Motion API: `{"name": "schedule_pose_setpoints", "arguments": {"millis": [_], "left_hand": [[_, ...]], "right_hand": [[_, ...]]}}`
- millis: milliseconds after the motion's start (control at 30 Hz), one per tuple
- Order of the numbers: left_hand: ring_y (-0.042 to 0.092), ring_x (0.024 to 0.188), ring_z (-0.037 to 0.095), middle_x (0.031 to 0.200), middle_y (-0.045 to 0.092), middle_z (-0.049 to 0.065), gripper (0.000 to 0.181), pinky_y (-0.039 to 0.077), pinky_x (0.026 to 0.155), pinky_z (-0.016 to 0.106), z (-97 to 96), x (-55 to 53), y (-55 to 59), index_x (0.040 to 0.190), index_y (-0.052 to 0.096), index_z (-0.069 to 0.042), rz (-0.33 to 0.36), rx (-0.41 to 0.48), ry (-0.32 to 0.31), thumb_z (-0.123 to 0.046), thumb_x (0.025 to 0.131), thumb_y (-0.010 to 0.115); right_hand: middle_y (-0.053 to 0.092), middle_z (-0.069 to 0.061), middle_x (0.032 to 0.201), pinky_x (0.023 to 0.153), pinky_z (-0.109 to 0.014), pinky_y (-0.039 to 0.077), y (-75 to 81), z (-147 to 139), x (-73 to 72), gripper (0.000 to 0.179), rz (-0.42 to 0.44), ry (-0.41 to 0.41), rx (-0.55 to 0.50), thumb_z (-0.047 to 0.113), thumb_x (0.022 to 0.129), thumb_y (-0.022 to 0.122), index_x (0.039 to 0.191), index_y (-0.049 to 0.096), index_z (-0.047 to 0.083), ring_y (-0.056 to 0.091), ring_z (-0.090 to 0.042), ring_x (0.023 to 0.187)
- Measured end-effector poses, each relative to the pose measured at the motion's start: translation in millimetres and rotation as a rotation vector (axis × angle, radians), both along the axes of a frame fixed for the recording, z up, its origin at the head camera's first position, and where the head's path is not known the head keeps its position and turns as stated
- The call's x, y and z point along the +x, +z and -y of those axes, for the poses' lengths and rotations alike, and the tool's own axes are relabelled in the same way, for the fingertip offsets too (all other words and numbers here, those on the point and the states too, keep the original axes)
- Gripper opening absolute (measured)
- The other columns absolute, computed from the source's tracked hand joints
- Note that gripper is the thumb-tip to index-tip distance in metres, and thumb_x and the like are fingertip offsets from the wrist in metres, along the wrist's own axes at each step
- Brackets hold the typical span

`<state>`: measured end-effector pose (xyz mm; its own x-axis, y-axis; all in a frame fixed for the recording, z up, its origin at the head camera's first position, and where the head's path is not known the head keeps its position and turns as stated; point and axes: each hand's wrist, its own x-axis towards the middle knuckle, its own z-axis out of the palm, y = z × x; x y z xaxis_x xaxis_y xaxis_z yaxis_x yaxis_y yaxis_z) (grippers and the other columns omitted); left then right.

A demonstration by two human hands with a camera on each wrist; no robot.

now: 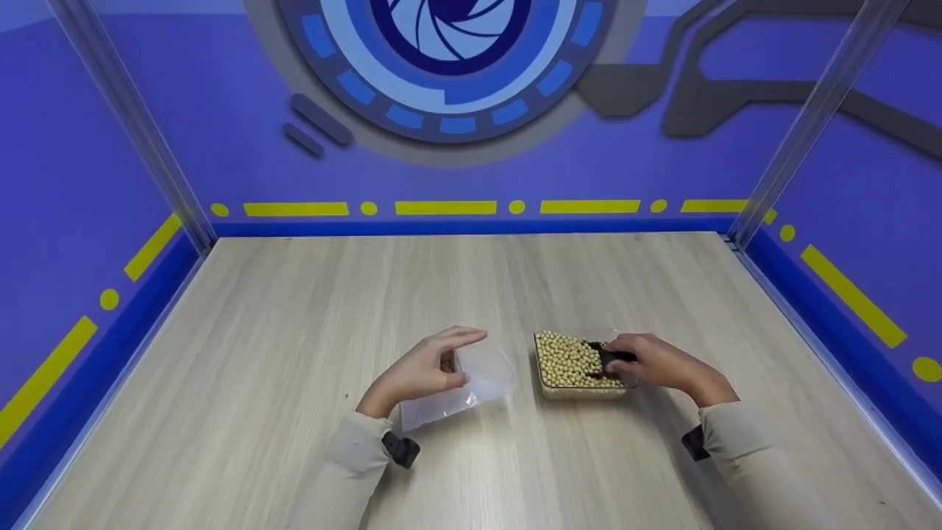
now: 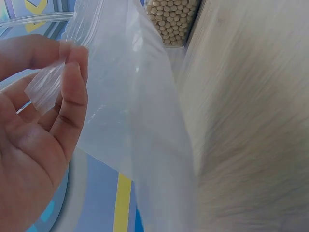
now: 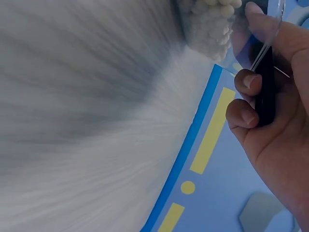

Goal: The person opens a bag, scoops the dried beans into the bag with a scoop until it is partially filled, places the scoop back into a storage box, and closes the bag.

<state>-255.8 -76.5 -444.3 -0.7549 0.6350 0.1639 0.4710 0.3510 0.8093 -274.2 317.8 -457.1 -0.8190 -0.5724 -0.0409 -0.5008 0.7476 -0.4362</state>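
My left hand point(image 1: 423, 368) pinches the open-topped end of a clear zip bag point(image 1: 478, 390) between thumb and fingertips. In the left wrist view the bag point(image 2: 154, 111) hangs from the fingers, its zip strip near the thumb. To the right of it stands a clear rectangular container point(image 1: 581, 394) full of pale yellow soybeans point(image 1: 565, 356). My right hand point(image 1: 666, 364) grips the black handle point(image 1: 617, 356) of a scoop-like tool whose front end is sunk in the beans. In the right wrist view the fingers curl around this handle point(image 3: 265, 99).
A light wood-grain table point(image 1: 294, 309) lies under everything. Blue-purple printed panels point(image 1: 184, 110) close in the back and both sides, with metal posts point(image 1: 802, 140) at the back corners. Both sleeves point(image 1: 751, 442) carry a black wrist device.
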Motion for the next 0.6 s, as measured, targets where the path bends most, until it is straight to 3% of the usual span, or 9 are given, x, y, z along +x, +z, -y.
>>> {"name": "schedule_pose_setpoints", "arguments": {"millis": [300,600], "left_hand": [[0.050,0.073,0.005,0.144,0.048,0.009,0.062,0.046,0.067,0.018,0.3,-1.1,-0.9,0.141,0.049,-0.007,-0.004,-0.013,0.014,0.003,0.081,0.063],[0.050,0.073,0.006,0.144,0.048,0.009,0.063,0.046,0.068,0.018,0.5,-1.9,-1.3,0.141,0.048,-0.007,-0.001,-0.012,0.006,0.003,0.081,0.062]], "right_hand": [[0.063,0.000,0.096,0.067,-0.026,0.041,3.2,3.8,-0.9,0.010,0.083,-0.009,-0.040,0.021,0.095,0.059,0.098,0.066,0.015,0.051,-0.010,0.079],[0.055,0.005,0.081,0.062,-0.025,0.036,-0.4,4.6,-0.6,0.009,0.060,-0.009,-0.023,0.023,0.095,0.059,0.090,0.061,0.016,0.045,-0.007,0.070]]}}
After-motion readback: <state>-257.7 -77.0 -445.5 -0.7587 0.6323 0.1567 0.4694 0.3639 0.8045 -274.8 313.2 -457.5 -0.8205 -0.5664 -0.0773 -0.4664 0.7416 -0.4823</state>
